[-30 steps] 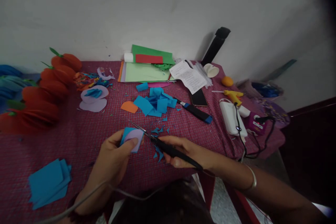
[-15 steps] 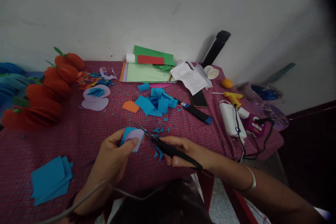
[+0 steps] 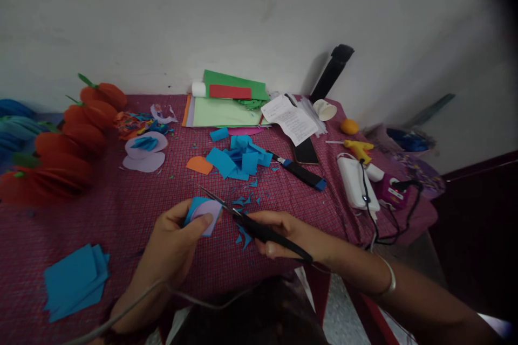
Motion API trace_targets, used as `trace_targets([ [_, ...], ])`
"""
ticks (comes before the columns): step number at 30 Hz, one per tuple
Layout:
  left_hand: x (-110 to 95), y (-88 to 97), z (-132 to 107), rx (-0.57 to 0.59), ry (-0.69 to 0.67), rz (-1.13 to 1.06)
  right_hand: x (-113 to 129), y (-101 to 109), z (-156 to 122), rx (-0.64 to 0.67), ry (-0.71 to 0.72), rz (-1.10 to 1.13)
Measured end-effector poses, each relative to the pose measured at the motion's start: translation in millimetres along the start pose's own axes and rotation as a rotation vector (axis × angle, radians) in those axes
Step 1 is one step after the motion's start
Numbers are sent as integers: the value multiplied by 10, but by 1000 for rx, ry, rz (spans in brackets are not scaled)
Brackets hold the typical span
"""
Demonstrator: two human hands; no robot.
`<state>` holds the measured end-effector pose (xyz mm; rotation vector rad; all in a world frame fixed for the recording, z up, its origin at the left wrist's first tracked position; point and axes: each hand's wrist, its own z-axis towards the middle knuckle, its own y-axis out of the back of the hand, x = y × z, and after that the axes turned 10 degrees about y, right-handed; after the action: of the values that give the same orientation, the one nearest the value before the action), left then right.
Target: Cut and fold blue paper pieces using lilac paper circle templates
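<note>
My left hand pinches a blue paper piece with a lilac paper piece laid over it, thumb on top. My right hand grips black-handled scissors, fingers wrapped round the handles. The blades point up and left, at the right edge of the held paper; whether they touch it I cannot tell. Small blue offcuts lie on the cloth beneath and beyond the scissors. Further off is a pile of folded blue paper pieces, and a stack of blue sheets lies at the lower left.
Orange paper pumpkins line the left side. Beyond the pile are coloured sheets. To the right lie a utility knife, a phone, a yellow glue gun and a white power bank-like box with cables.
The table's contents sit slightly further left in view, as the camera has shifted a little. Both hands, the paper and the scissors look almost the same.
</note>
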<state>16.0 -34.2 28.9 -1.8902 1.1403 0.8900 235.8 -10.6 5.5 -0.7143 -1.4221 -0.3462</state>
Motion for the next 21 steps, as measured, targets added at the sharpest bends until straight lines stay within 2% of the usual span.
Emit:
trace_targets([
  [7,-14,-38,-3,17,35,-43,-14,-29,-13,-50,58,-21],
  [17,6,8,39,141,119,-128,-14,-38,-40,-58,109,-80],
  [21,11,-16,36,142,108,-118,20,-21,-59,-86,66,-178],
])
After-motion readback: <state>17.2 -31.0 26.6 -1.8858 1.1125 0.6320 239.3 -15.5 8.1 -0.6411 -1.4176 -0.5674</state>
